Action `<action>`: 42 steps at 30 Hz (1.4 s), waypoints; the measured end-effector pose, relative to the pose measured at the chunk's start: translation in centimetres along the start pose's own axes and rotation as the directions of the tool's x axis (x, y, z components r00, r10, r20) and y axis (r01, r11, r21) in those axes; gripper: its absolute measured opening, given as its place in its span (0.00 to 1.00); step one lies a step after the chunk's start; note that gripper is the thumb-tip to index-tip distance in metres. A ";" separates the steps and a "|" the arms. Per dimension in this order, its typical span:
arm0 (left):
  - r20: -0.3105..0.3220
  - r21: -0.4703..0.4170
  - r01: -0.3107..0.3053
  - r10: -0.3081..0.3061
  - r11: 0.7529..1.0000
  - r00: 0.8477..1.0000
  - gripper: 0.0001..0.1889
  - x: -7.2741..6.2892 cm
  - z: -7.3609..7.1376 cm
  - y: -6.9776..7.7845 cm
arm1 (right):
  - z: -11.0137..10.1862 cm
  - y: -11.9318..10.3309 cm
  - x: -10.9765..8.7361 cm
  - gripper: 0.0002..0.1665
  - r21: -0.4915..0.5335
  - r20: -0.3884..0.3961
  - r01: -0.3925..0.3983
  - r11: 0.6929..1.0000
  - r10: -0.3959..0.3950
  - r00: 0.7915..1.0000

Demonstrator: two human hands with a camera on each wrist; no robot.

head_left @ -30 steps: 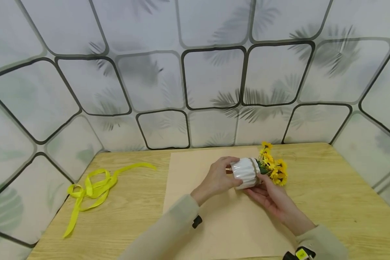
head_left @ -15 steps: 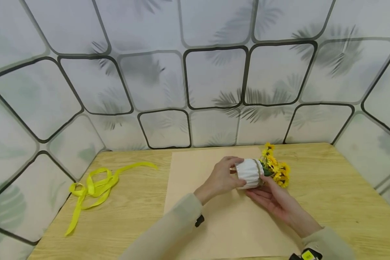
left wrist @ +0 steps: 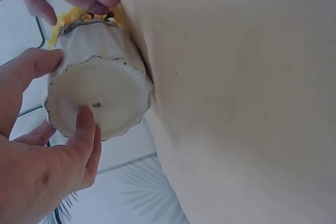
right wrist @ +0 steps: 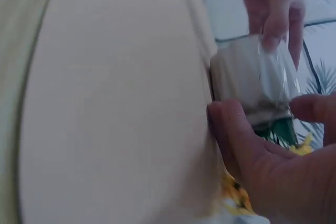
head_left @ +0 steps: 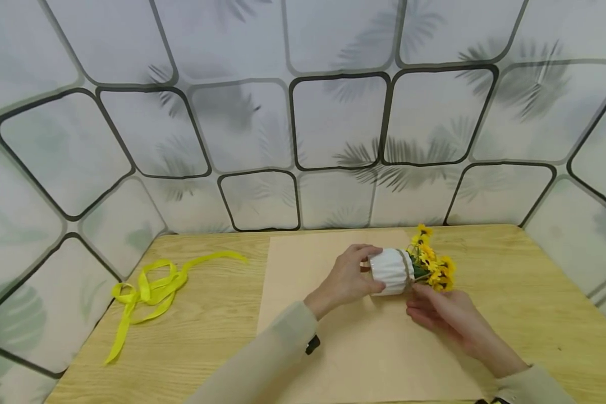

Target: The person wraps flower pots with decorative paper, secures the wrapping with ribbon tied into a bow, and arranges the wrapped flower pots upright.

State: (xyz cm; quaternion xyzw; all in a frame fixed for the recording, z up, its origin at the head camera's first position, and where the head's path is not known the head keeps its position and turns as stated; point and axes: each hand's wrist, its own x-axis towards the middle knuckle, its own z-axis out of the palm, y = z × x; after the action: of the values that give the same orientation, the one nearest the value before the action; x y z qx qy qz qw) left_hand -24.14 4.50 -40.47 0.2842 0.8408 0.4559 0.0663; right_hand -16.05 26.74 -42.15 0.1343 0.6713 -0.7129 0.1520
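Twine is now pinched by the right hand (left hand still grips pot).

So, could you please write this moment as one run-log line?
left hand: holds pot sideways | right hand: at string | flowers: in pot | ribbon: on table

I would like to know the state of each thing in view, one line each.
Pot, on its side
Flowers, in the pot, pointing sideways
Twine, round the pot near its rim
Ribbon, loosely looped
Sheet, flat
Left hand, gripping the pot
Right hand, at the twine, grip unclear
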 end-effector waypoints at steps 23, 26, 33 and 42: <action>-0.003 -0.038 0.004 -0.004 0.999 1.000 0.35 0.0 -0.1 -0.1 | 1.0 -1.7 1.3 0.36 -0.721 0.414 0.664 -0.197 -0.891 0.186; 0.002 -0.038 -0.001 0.002 0.999 1.000 0.35 -0.1 0.0 -0.1 | 1.2 -1.9 2.0 0.37 -0.715 0.472 0.651 -0.255 -0.863 0.180; 0.008 -0.054 -0.018 0.019 0.998 1.000 0.35 -0.2 0.1 -0.1 | 1.4 -2.3 2.6 0.19 -0.716 0.528 0.638 -0.284 -0.817 0.229; 0.011 -0.131 0.025 -0.024 0.991 1.000 0.38 -0.5 0.1 -0.2 | 1.7 -3.5 2.2 0.26 -0.732 0.571 0.622 -0.278 -0.749 0.338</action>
State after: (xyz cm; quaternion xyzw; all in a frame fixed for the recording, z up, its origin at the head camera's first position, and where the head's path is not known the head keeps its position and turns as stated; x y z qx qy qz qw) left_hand -23.78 4.25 -40.78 0.2712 0.8122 0.5078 0.0943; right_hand -19.40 25.10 -39.73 -0.3485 0.8846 -0.1316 -0.2805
